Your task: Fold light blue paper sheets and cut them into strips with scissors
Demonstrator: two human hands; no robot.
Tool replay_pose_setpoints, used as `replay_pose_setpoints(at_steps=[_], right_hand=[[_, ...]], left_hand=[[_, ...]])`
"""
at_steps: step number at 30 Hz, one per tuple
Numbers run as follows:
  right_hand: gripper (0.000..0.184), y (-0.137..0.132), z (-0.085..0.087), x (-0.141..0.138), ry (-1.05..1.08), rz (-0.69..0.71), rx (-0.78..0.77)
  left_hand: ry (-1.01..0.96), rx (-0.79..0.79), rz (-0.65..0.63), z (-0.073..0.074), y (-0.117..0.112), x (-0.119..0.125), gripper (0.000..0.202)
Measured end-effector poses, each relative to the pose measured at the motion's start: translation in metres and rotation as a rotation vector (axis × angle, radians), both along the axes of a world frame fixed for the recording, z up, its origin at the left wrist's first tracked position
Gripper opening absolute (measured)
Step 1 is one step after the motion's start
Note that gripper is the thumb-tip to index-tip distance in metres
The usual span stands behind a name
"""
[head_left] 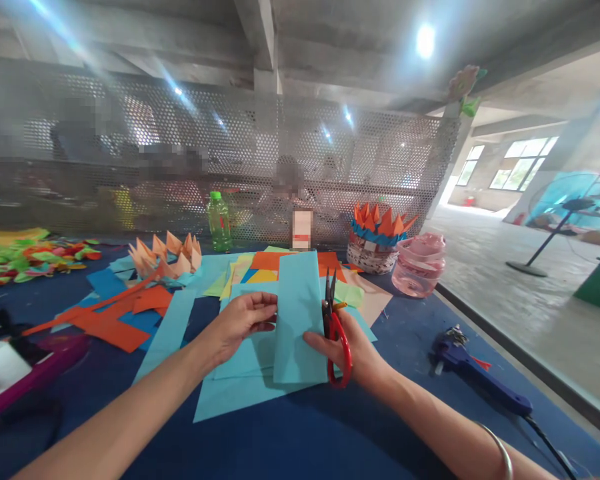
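Note:
My left hand (240, 325) grips the left side of a folded light blue paper strip (298, 327), which stands nearly upright above a stack of light blue paper sheets (250, 393). My right hand (350, 350) holds red-handled scissors (336, 337), their dark blades pointing away from me. The blades sit at the strip's right edge, and the strip's far end rises past them. Beyond the strip lie overlapping yellow, orange and blue paper pieces (275, 267). My right fingers rest against the strip's lower right side.
A dark blue cloth (260, 453) covers the table. On it are a folded paper crown (165, 259), orange paper cutouts (111, 320), coloured scraps (33, 260), a green bottle (219, 222), a paper-topped basket (377, 240), a pink jar (420, 265) and a blue glue gun (477, 373).

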State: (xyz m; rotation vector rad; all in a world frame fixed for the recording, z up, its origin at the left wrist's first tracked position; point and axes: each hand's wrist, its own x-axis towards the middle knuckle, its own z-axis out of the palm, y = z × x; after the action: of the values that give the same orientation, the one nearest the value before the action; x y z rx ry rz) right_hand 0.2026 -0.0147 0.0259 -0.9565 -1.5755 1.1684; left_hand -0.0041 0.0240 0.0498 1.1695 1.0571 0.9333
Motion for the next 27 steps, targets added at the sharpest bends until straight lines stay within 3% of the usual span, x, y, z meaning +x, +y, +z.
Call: replay_pose_setpoints(at_steps=[3,12,21,27], right_hand=[[0.028,-0.002,0.002,0.0,-0.002,0.001,0.011],[0.027,-0.006,0.014,-0.004,0.084,0.104,-0.042],[0.036,-0.002,0.004,-0.002,0.055,-0.066,-0.132],[0.05,-0.001,0.004,-0.001,0.187,-0.028,-0.259]], left_hand=[[-0.008,-0.006,0.021,0.002,0.001,-0.002,0.026],[-0.066,0.068,-0.1,0.0,-0.005,0.004,0.019],[-0.049,0.193,0.011,-0.003,0.0,0.001,0.022],[-0.065,0.219,0.055,0.0,-0.001,0.001,0.032]])
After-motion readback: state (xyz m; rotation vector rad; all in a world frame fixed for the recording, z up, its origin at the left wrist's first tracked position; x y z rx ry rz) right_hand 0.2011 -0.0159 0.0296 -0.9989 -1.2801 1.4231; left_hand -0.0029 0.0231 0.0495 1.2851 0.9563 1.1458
